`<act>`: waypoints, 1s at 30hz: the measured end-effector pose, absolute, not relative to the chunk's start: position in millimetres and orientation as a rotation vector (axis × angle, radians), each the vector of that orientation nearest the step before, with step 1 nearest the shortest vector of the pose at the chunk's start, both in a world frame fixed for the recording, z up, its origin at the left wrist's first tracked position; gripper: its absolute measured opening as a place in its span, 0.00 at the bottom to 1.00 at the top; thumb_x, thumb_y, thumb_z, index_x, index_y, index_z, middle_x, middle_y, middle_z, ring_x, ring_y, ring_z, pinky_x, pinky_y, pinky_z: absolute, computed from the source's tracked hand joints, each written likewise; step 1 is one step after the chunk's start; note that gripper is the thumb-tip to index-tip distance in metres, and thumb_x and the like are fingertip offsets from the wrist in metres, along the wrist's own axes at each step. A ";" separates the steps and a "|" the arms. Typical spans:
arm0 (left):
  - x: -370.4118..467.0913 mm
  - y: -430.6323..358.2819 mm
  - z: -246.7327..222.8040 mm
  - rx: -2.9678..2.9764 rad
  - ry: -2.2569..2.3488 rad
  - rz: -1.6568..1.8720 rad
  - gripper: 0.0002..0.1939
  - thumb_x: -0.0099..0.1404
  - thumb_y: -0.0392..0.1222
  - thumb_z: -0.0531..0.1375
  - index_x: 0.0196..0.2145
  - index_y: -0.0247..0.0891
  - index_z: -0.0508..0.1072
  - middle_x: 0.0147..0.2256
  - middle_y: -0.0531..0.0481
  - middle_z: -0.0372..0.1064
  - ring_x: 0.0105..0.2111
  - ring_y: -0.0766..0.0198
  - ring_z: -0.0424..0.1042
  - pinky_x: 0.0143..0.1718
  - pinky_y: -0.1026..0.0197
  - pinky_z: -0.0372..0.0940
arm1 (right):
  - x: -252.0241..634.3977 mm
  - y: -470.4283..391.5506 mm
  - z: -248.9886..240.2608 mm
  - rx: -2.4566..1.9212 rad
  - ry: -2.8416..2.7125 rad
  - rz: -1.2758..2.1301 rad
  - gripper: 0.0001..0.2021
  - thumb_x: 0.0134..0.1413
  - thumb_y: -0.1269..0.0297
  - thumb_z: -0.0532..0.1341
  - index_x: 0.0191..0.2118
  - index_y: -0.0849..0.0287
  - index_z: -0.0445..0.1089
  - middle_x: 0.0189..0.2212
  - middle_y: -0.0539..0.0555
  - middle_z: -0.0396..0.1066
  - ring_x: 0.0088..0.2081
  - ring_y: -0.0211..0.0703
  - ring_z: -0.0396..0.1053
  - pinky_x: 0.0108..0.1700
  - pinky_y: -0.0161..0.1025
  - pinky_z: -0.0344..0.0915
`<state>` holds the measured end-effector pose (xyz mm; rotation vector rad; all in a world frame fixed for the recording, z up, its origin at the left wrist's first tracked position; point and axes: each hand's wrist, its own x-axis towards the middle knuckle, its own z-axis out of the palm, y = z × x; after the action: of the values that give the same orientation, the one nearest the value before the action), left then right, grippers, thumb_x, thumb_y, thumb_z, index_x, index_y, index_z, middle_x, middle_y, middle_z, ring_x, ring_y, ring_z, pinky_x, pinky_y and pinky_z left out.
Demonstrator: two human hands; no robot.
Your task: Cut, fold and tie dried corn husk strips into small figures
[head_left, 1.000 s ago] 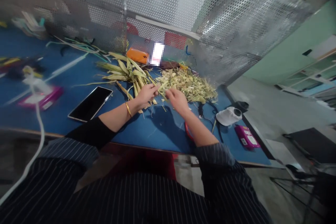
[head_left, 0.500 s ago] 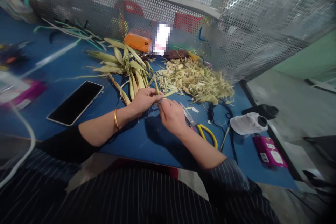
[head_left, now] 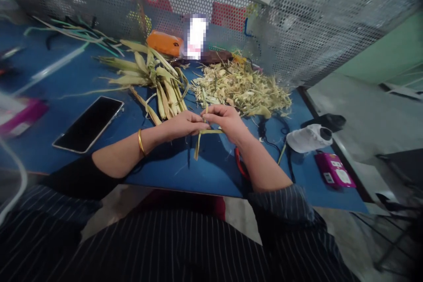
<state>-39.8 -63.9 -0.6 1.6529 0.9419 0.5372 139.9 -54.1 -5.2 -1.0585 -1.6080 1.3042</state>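
Note:
Thin pale green leaf strips [head_left: 211,131] are pinched between my two hands above the blue table. My left hand [head_left: 185,124], with a gold bangle on its wrist, closes on them from the left. From the right, my right hand [head_left: 226,121] grips them with thumb and fingers, nearly touching the left. One strip end hangs down below the fingers. Behind my left hand lies a bundle of long husk-like leaves [head_left: 167,92]. A heap of shredded leaf scraps [head_left: 238,88] sits beyond my right hand. Red handle [head_left: 240,165] shows partly under my right forearm.
A dark-screened phone [head_left: 89,124] lies at the left. An orange packet [head_left: 164,43] and a lit, blurred screen [head_left: 197,36] stand at the back, before a perforated metal partition [head_left: 211,6]. At the right are a white roll [head_left: 309,139], black cords and a magenta packet [head_left: 334,171].
My right hand has turned and shifted slightly right and up, its thumb now facing the left hand. A strip now hangs downward. The scissors' yellow handle is now hidden. The view has shifted.

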 end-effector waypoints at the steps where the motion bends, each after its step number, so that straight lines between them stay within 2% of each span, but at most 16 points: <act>1: -39.2 -64.2 -1.2 1.647 0.953 0.550 0.23 0.60 0.49 0.60 0.13 0.38 0.60 0.15 0.57 0.50 0.16 0.72 0.46 0.21 0.61 0.41 | 137.8 -55.3 -6.0 -1.045 -1.576 1.304 0.12 0.45 0.57 0.68 0.23 0.58 0.69 0.24 0.48 0.69 0.27 0.35 0.62 0.33 0.36 0.59; 3: -37.9 -64.3 -2.0 1.644 0.966 0.617 0.22 0.60 0.48 0.60 0.13 0.38 0.59 0.15 0.57 0.46 0.17 0.71 0.45 0.22 0.61 0.39 | 134.1 -57.9 -7.2 -1.068 -1.493 1.240 0.14 0.45 0.57 0.68 0.20 0.58 0.66 0.19 0.46 0.64 0.24 0.33 0.59 0.30 0.35 0.56; 6: -36.5 -64.7 -1.3 1.668 0.948 0.698 0.21 0.59 0.46 0.60 0.14 0.38 0.61 0.17 0.57 0.46 0.20 0.70 0.45 0.23 0.61 0.40 | 131.5 -59.8 -8.7 -1.095 -1.379 1.125 0.15 0.44 0.57 0.68 0.19 0.57 0.64 0.17 0.45 0.61 0.22 0.33 0.56 0.28 0.36 0.53; 11: -34.6 -70.1 3.6 1.699 0.912 0.681 0.18 0.60 0.45 0.60 0.16 0.37 0.66 0.18 0.56 0.50 0.21 0.70 0.48 0.24 0.61 0.43 | 130.2 -62.1 -9.3 -1.126 -1.334 1.014 0.17 0.46 0.57 0.67 0.18 0.56 0.60 0.16 0.45 0.58 0.22 0.33 0.53 0.28 0.37 0.52; 15: -32.8 -74.5 4.3 1.678 0.891 0.669 0.15 0.60 0.45 0.60 0.18 0.37 0.72 0.18 0.56 0.55 0.21 0.71 0.51 0.24 0.62 0.45 | 128.4 -63.9 -9.7 -1.159 -1.359 0.923 0.20 0.47 0.53 0.66 0.17 0.56 0.59 0.17 0.45 0.57 0.23 0.34 0.54 0.28 0.37 0.53; 20: -33.5 -68.7 -3.6 1.372 0.973 0.782 0.12 0.61 0.46 0.61 0.25 0.36 0.76 0.16 0.58 0.50 0.18 0.72 0.46 0.21 0.62 0.41 | 132.5 -56.0 -13.0 -1.101 -1.214 1.078 0.18 0.48 0.47 0.65 0.22 0.56 0.67 0.20 0.47 0.61 0.24 0.34 0.58 0.29 0.36 0.56; 23: -34.3 -62.4 -6.5 1.161 1.020 0.880 0.15 0.65 0.48 0.58 0.26 0.36 0.74 0.15 0.58 0.49 0.15 0.74 0.45 0.19 0.63 0.38 | 135.6 -50.9 -14.2 -1.081 -0.972 1.323 0.21 0.47 0.41 0.63 0.27 0.57 0.71 0.22 0.47 0.62 0.23 0.32 0.58 0.25 0.34 0.56; 25: -34.1 -60.6 -6.3 1.102 1.053 0.877 0.17 0.68 0.48 0.55 0.24 0.36 0.70 0.16 0.56 0.54 0.15 0.74 0.49 0.18 0.64 0.41 | 135.2 -51.1 -13.6 -1.051 -0.899 1.516 0.20 0.45 0.43 0.66 0.29 0.58 0.72 0.20 0.46 0.61 0.21 0.30 0.57 0.23 0.32 0.56; 27: -33.5 -61.5 -4.9 1.078 1.069 0.830 0.19 0.69 0.49 0.53 0.24 0.37 0.67 0.17 0.54 0.59 0.15 0.73 0.53 0.17 0.66 0.45 | 133.6 -53.5 -12.4 -1.009 -0.874 1.648 0.16 0.42 0.52 0.70 0.31 0.59 0.73 0.19 0.44 0.60 0.20 0.28 0.56 0.23 0.29 0.57; 30: -33.0 -66.0 -2.5 1.096 1.021 0.762 0.18 0.67 0.52 0.56 0.26 0.37 0.67 0.17 0.54 0.60 0.15 0.74 0.55 0.16 0.67 0.47 | 132.3 -56.2 -11.6 -0.972 -0.787 1.722 0.12 0.42 0.62 0.71 0.33 0.60 0.73 0.17 0.41 0.59 0.18 0.25 0.55 0.24 0.27 0.59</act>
<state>-33.0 -66.0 -2.5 1.0962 1.0207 0.7617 132.3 -56.2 -11.6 -0.9723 -0.7871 1.7220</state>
